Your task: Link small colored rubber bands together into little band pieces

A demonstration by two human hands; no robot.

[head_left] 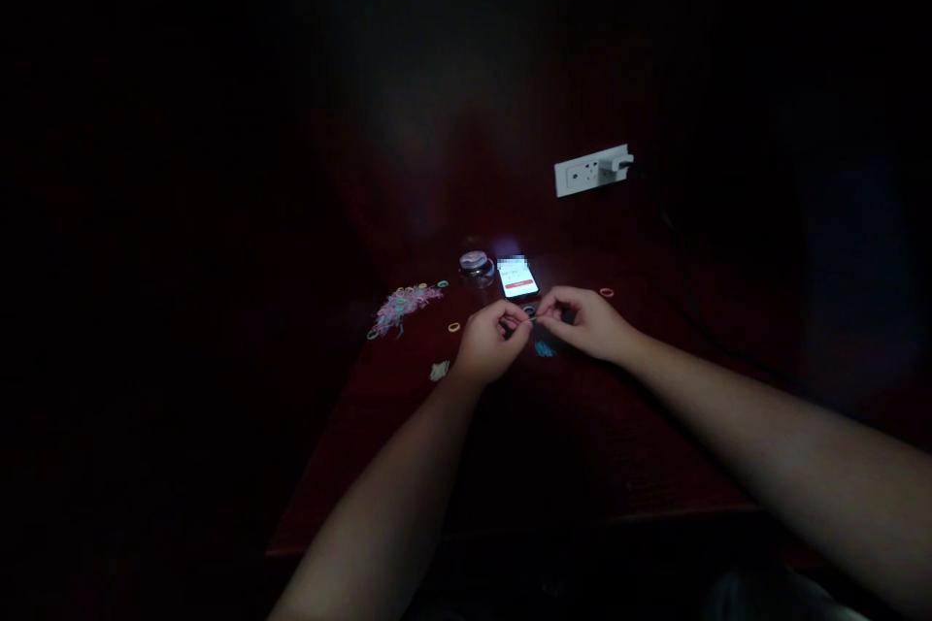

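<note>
Near frame centre, left hand (489,342) and right hand (591,322) pinch a thin band (533,317) between them, presumably for tautness.

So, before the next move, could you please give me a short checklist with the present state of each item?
1. Thin pale piece held at both ends: ok, pinched between the left hand and the right hand.
2. Blue bunch apart from the pale yellow bunch: ok, they lie separately.
3. Mixed pile away from the hands: ok, off to the left.
4. Ample room around the phone: not ok, it lies just beyond the fingers.
5. Good light across the table: not ok, much of it is dark.
6. Jar firmly closed: cannot tell, too small and dim.
</note>
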